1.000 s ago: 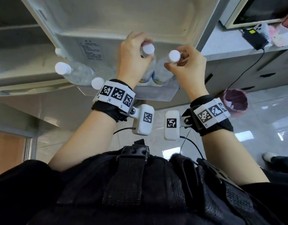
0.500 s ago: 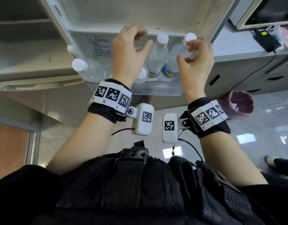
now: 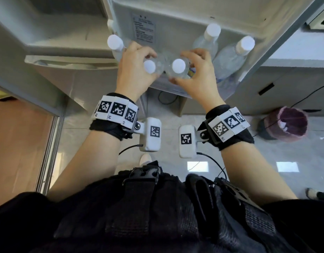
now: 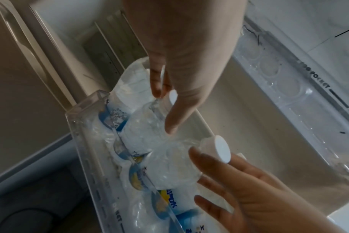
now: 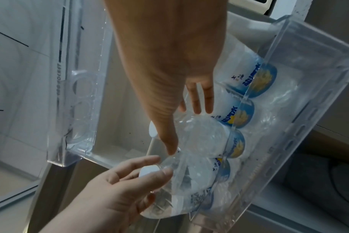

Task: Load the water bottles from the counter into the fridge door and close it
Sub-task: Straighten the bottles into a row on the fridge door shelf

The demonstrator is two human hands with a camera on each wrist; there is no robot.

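Bottles stand five abreast in the door shelf [image 5: 319, 88]; both hands have left the right pair, left hand [image 3: 134, 70] and right hand [image 3: 197, 75] now each gripping a middle bottle, straightening before closing.

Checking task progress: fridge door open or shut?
Open. The fridge door stands swung out, its clear shelf of water bottles facing the person, both hands inside.

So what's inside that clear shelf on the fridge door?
The clear door bin holds water bottles with white caps: five caps show in the head view. Left hand and right hand grip the middle two, hiding them partly.
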